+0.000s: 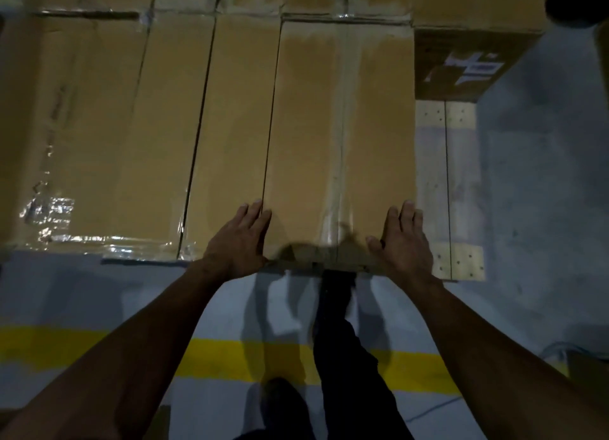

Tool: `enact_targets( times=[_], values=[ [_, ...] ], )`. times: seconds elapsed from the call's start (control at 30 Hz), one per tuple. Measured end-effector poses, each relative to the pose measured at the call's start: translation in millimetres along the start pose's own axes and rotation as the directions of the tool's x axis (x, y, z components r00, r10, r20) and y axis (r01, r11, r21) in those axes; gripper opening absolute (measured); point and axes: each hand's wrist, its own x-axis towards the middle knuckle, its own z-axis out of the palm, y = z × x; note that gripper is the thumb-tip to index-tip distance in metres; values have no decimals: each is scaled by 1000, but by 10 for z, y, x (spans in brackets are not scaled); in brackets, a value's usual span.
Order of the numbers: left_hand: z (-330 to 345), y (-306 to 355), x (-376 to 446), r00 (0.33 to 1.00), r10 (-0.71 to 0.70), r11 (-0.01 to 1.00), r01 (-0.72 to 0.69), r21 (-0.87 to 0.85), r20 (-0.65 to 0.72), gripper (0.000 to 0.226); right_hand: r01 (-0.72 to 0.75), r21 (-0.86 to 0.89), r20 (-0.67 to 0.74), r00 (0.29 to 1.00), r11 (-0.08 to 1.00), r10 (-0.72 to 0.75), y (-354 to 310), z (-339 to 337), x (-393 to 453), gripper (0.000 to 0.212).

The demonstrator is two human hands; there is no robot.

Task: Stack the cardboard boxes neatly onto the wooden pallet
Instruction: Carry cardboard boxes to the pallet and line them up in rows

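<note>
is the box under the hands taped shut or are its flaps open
Taped shut: the long brown cardboard box lies flat, clear glossy tape running down its closed centre seam. Left hand and right hand press flat on its near end.

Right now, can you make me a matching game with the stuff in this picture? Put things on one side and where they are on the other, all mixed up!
Things:
1. left hand
2. right hand
3. yellow painted floor stripe
4. pale wooden pallet

Places:
A. bare boards showing right of the boxes
B. flat on the near right corner of the taped brown cardboard box
C. across the grey floor, nearest the camera
D. on that box's near left corner

Pairs: 1-D, 2-B, 3-C, 4-A
</note>
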Motion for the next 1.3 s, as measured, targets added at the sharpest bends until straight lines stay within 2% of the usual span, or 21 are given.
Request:
enact_targets(
  times=[0.13, 0.23, 0.37, 0.53, 0.9, 1.3],
  values=[
    [136, -68, -231, 999, 44, 992, -45, 120, 15, 104, -7, -45, 23, 1000, 999, 9, -25, 106, -172, 88],
    [196, -101, -256, 997, 62, 979, -53, 196, -40, 101, 1, -51, 30, 1000, 999, 1, -27, 133, -225, 96],
    [261, -123, -262, 988, 85, 961, -47, 273, -127, 85, 5, -65, 36, 999, 998, -3, -31, 111, -238, 102],
    [298, -103, -306, 986, 113, 937, -65, 342, -123, 82, -2, -60, 34, 999, 998, 4, -40, 128, -229, 102],
    [228, -33, -293, 991, 85, 923, -40, 383, -103, 85, -60, 43, 35, 998, 997, 58, -60, 143, -236, 101],
    [288, -104, -244, 988, 101, 950, -60, 307, -121, 73, -54, 1, 23, 998, 999, 54, -86, 160, -265, 98]
  ],
)
